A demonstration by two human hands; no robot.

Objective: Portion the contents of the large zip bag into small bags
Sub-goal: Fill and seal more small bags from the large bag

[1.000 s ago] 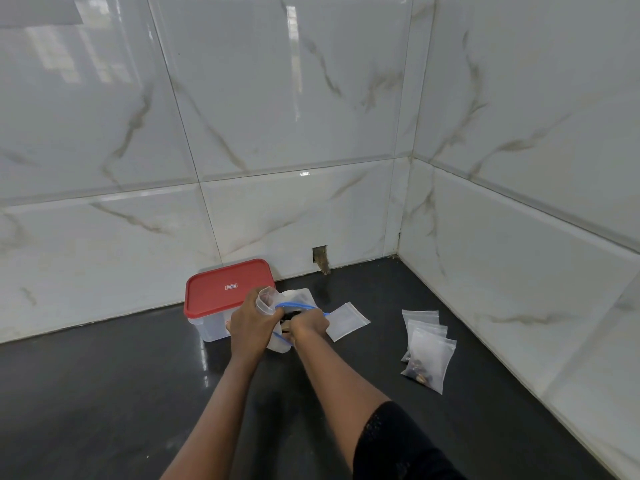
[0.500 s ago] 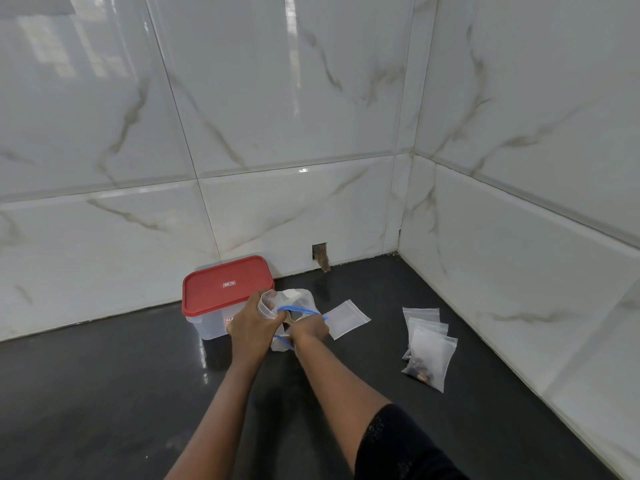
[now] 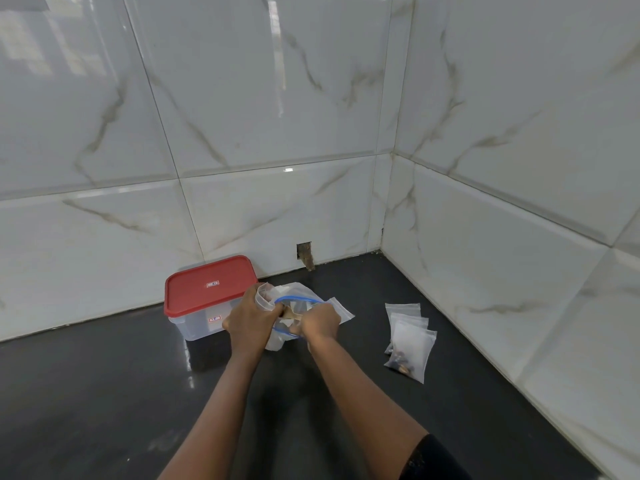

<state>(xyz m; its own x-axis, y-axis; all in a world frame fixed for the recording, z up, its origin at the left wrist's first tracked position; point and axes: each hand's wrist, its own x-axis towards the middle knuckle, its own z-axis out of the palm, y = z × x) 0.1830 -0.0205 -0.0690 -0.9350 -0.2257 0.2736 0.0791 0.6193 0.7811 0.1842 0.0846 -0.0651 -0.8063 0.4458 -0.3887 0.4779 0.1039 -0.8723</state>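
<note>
1. Black counter [image 3: 104, 393], tiled corner: large bag [image 3: 294, 291] sits between both hands.
2. Left hand [image 3: 251, 320] grips small bag [image 3: 260, 296]; right hand [image 3: 320, 322] curls at the large bag's mouth, hold unclear.
3. Limp, slippery film, probably best held at the zip [image 3: 298, 299].

Your bench [image 3: 104, 410] runs into a corner, one wall behind it and another along its right side. At the back left, against the rear wall, stands a lidded box [image 3: 211, 289]. Just right of it, your left hand [image 3: 251, 318] holds a small bag [image 3: 263, 299] beside the large zip bag [image 3: 298, 296], which your right hand [image 3: 320, 322] grips. A spare bag [image 3: 341, 311] lies just behind that hand. Further right, near the side wall, sits a pile of bags [image 3: 410, 344].
</note>
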